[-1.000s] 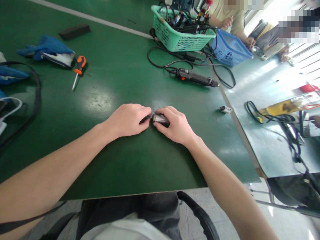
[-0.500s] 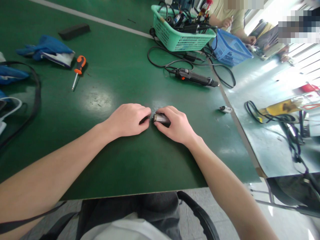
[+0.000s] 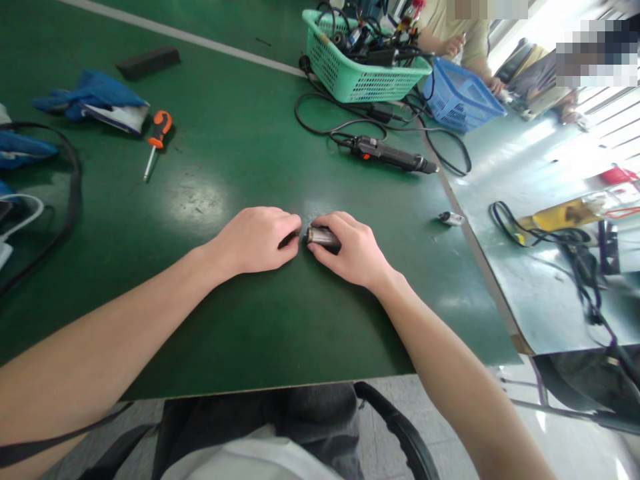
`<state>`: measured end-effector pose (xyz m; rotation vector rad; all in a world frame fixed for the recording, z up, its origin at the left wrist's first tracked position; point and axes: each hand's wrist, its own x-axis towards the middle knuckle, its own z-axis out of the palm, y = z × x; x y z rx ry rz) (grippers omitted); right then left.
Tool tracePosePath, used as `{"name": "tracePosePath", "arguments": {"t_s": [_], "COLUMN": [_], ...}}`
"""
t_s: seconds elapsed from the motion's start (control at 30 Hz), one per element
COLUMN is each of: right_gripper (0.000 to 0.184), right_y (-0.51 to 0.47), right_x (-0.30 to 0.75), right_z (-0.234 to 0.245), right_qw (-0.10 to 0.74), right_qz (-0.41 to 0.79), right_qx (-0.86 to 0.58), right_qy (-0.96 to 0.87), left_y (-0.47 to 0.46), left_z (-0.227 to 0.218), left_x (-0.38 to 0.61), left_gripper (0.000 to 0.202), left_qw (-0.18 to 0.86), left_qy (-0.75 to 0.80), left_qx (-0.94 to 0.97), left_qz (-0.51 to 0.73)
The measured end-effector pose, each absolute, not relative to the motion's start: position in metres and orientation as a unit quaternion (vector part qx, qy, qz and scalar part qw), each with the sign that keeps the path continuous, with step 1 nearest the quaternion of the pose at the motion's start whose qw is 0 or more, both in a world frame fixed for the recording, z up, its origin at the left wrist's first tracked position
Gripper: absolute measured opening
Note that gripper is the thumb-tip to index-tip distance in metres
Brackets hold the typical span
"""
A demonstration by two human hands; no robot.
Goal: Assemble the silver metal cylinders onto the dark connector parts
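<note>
My right hand [image 3: 347,247] is closed around a small silver metal cylinder [image 3: 323,237] that looks like a small motor. It lies level, its narrow dark end pointing left out of my thumb and fingers. Facing it across a small gap, my left hand [image 3: 267,238] is closed in a pinch on a small dark part [image 3: 289,239], mostly hidden by the fingers. Both hands rest on the green table top [image 3: 240,333]. A similar small silver piece [image 3: 451,219] lies to the right, near the table's seam.
Beyond my hands lies a black electric screwdriver [image 3: 393,155] with a looping cable. Behind it stand a green basket [image 3: 380,87] of tools and a blue basket [image 3: 463,100]. An orange-handled screwdriver [image 3: 159,133], blue gloves [image 3: 107,97] and a dark block [image 3: 149,63] lie left. Co-workers sit at the far right.
My hands and the things in them have not visibly moved. At the back, a co-worker's hand has shifted slightly.
</note>
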<state>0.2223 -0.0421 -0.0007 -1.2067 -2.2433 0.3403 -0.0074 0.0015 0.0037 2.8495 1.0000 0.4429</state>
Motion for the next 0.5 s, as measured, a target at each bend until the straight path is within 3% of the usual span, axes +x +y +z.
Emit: {"name": "tracePosePath", "arguments": {"t_s": [0.5], "right_gripper": [0.024], "right_y": [-0.0416], "right_x": [0.2221], "right_z": [-0.0002], "right_qw": [0.281], "right_qz": [0.129], "right_qx": [-0.451], "right_qy": [-0.837], "left_y": [0.0011], "left_z": [0.0044], "left_x": [-0.0067], "left_gripper": [0.025], "left_qw": [0.048], "left_qy": [0.331], "left_qx": [0.932], "left_qz": [0.139]}}
